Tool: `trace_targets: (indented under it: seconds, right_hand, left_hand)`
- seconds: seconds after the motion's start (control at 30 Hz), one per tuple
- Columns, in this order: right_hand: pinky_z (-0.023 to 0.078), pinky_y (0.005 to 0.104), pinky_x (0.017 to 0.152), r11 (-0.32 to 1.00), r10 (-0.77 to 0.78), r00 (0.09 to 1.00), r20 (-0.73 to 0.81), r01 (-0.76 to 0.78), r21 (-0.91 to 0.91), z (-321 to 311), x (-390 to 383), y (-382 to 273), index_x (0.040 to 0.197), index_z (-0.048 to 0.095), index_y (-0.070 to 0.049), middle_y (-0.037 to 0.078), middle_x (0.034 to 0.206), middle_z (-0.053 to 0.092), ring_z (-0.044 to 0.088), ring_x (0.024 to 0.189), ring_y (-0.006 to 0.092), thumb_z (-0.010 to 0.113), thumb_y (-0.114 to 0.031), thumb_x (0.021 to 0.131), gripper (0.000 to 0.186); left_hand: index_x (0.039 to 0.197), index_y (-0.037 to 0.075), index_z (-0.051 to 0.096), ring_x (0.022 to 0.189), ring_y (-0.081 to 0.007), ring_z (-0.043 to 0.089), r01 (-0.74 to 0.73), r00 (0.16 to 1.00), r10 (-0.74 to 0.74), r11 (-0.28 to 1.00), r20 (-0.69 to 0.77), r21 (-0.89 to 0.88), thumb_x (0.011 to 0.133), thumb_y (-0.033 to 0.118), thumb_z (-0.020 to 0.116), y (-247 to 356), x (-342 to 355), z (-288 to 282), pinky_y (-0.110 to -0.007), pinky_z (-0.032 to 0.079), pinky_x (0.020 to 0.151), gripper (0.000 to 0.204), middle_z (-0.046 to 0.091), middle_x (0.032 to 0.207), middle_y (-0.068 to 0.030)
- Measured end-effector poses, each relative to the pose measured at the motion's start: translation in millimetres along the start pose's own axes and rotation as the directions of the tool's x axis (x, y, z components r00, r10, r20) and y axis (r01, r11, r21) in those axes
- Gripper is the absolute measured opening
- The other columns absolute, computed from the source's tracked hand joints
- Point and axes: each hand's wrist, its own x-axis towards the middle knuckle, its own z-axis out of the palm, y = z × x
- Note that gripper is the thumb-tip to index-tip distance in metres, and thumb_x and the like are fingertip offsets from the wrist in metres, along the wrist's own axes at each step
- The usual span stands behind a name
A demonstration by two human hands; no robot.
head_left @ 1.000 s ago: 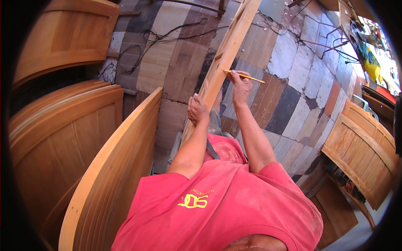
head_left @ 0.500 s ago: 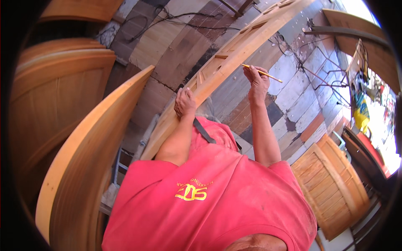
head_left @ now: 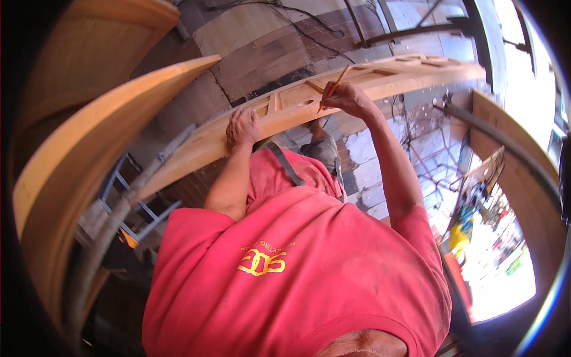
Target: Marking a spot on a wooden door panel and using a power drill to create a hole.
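Note:
A long pale wooden door (head_left: 282,122) with recessed panels lies on its edge across the space in front of me, its narrow side up. My left hand (head_left: 242,127) is closed over that edge, fingers bent toward the far side. Right of it, a round hole (head_left: 306,103) shows in the edge. My right hand (head_left: 347,99) pinches a yellow pencil (head_left: 342,76), which stands tilted with its lower end at the door's edge just right of the hole. Whether the point touches the wood is too small to tell.
Curved-looking wooden panels (head_left: 89,131) stand close on my left, beside a grey pipe (head_left: 113,217) and a metal frame (head_left: 140,208). Dark cables (head_left: 309,27) cross the patchwork floor. A metal bar (head_left: 505,140) and a wooden board (head_left: 491,119) stand at the right.
The view has swung, so the door now runs more level across it. My right hand has come from beside the door to over its edge, the pencil turning from flat to upright.

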Motion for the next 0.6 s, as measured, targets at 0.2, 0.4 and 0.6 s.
trace_targets:
  seconds: [0.2,0.4,0.6]
  right_hand:
    - [0.059,0.0311,0.078,0.946,-0.051,0.921,0.387,0.169,-0.277,-10.9,65.0,-26.6,0.095,0.071,-0.003,0.007,0.086,0.077,0.077,0.087,0.0144,0.08,-0.016,0.092,0.015]
    - [0.059,0.0299,0.079,0.914,-0.04,0.824,0.564,0.259,-0.313,-2.0,98.0,-25.0,0.093,0.072,-0.005,0.006,0.09,0.079,0.076,0.088,0.0141,0.08,-0.016,0.091,0.013]
    - [0.056,0.0326,0.088,0.896,0.006,0.782,0.623,0.273,-0.351,4.7,108.3,-18.7,0.095,0.077,-0.005,0.005,0.096,0.078,0.074,0.095,0.0168,0.083,-0.016,0.091,0.014]
  left_hand:
    - [0.118,0.011,0.077,0.131,-0.0356,0.063,0.083,0.985,-0.085,0.996,-0.147,-0.021,0.101,0.041,0.061,-8.4,-4.4,13.4,-0.046,0.052,0.109,0.038,0.068,0.14,-0.0146]
    - [0.122,0.009,0.076,0.132,-0.0333,0.062,0.177,0.963,-0.188,0.982,-0.192,-0.07,0.102,0.043,0.06,-9.7,-9.6,15.5,-0.044,0.051,0.111,0.042,0.067,0.143,-0.0141]
    - [0.124,0.01,0.075,0.132,-0.0328,0.063,0.206,0.943,-0.223,0.974,-0.245,-0.093,0.102,0.044,0.058,-13.5,-13.4,21.5,-0.044,0.051,0.111,0.044,0.067,0.144,-0.0127]
